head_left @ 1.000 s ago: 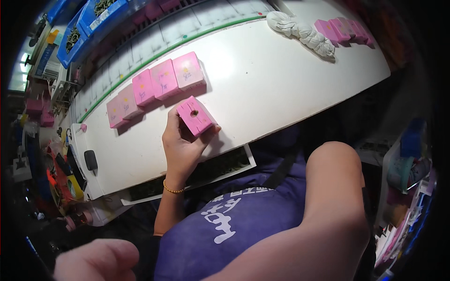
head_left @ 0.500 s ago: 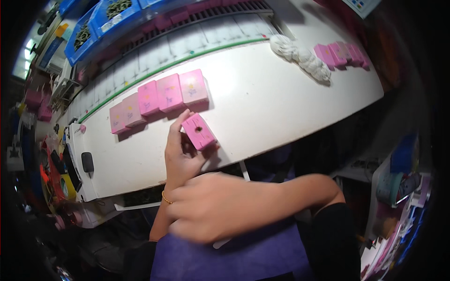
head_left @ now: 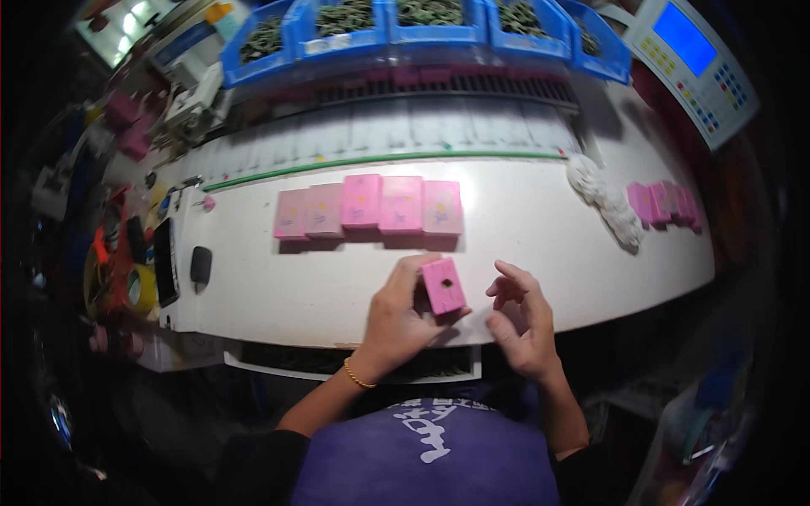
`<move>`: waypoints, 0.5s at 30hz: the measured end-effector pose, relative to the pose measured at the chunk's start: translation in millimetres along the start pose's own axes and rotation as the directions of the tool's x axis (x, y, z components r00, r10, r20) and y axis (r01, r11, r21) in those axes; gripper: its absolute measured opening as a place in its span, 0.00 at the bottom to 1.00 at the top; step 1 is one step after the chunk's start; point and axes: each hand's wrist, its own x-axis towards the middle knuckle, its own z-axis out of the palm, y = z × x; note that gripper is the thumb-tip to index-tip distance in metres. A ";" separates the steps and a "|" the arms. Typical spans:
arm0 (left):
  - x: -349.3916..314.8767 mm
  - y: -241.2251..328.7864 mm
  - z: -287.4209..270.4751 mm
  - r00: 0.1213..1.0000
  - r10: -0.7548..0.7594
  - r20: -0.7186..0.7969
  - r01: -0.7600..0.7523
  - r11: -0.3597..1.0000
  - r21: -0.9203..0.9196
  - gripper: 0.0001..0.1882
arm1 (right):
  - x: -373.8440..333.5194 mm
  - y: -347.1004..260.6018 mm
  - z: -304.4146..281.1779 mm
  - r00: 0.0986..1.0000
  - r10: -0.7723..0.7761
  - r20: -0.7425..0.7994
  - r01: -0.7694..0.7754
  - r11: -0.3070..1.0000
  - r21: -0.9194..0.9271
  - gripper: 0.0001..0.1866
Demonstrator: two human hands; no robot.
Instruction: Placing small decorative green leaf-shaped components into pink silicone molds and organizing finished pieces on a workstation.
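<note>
My left hand (head_left: 403, 316) holds a small pink rubber mould (head_left: 444, 291) near the front of the white table. A dark round hole shows in the face turned up. To its right hovers my right hand (head_left: 525, 320), with fingers apart and curved and nothing between them. Beyond both hands several pink moulds (head_left: 361, 202) stand side by side in a row, with faint handwritten marks on them.
Blue bins (head_left: 337, 42) of small greenish pieces line the back. A green strip (head_left: 380, 158) crosses the table. At right lie a bundled white cloth (head_left: 603, 202), more pink moulds (head_left: 662, 202) and a keypad device with a blue screen (head_left: 696, 67). A dark phone (head_left: 166, 261) is at left.
My right hand has left the left wrist, where it was crossed over, and is now beside the mould. The left hand keeps hold of the mould. The view has swung round.
</note>
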 end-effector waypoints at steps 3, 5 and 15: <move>4.2 0.6 -1.8 0.999 0.031 -0.008 -0.031 0.999 -0.011 0.30 | 13.9 -9.8 19.9 0.979 0.143 0.145 -0.132 0.988 -0.078 0.40; 4.1 -5.7 0.3 1.000 0.015 -0.002 -0.015 0.999 -0.044 0.28 | 24.6 -2.9 28.5 0.983 0.071 0.168 -0.046 0.988 -0.150 0.40; 25.5 11.1 -64.7 0.962 -0.156 0.225 0.187 0.974 -0.125 0.31 | 36.7 5.8 29.8 0.993 -0.073 0.090 0.084 0.989 -0.123 0.39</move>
